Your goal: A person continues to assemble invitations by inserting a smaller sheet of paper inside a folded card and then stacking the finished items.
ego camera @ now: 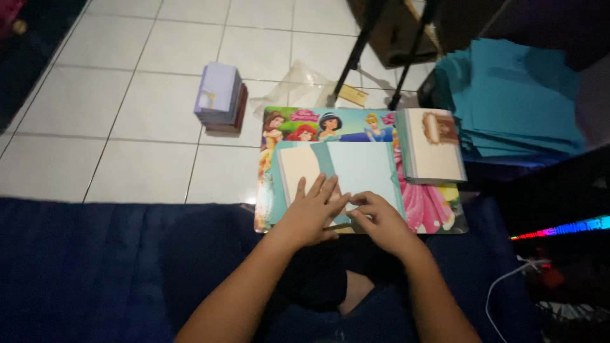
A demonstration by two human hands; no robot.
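A light teal paper folder [362, 166] lies open on a colourful cartoon-printed board [330, 122], with a cream card [297, 164] showing on its left half. My left hand [312, 213] rests flat on the folder's lower left, fingers spread. Beside it, my right hand [380, 219] presses on the folder's bottom edge, its fingertips meeting those of the left hand. Neither hand holds anything lifted.
A stack of cream cards with a brown emblem [433, 145] sits on the board's right end. A pile of teal sheets [515, 95] lies at the right. A lilac stack of cards [220, 96] stands on the white tiled floor. Black stand legs [356, 51] rise behind.
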